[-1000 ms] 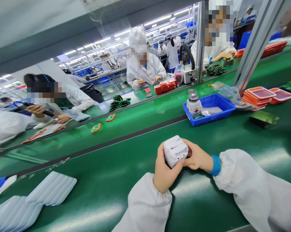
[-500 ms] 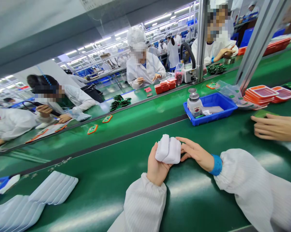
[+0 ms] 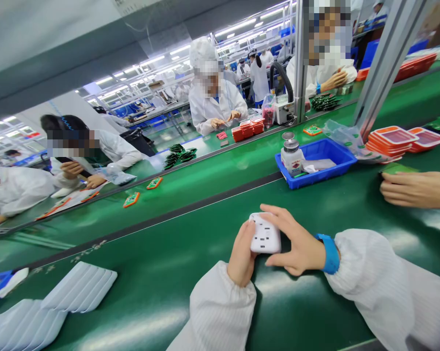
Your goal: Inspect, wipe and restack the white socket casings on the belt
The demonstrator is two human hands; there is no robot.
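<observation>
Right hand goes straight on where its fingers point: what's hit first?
The white slotted housing, held in the left hand, directly ahead of the right hand. The upper fingertips overlap its edge in view; whether they touch it is unclear.

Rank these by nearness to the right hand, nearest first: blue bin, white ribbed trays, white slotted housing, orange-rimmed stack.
1. White slotted housing, in the left hand
2. Blue bin, beyond the right hand
3. Orange-rimmed stack, farther right
4. White ribbed trays, far left

Factory hall — bright ceiling lights point(image 3: 235, 28)
</observation>
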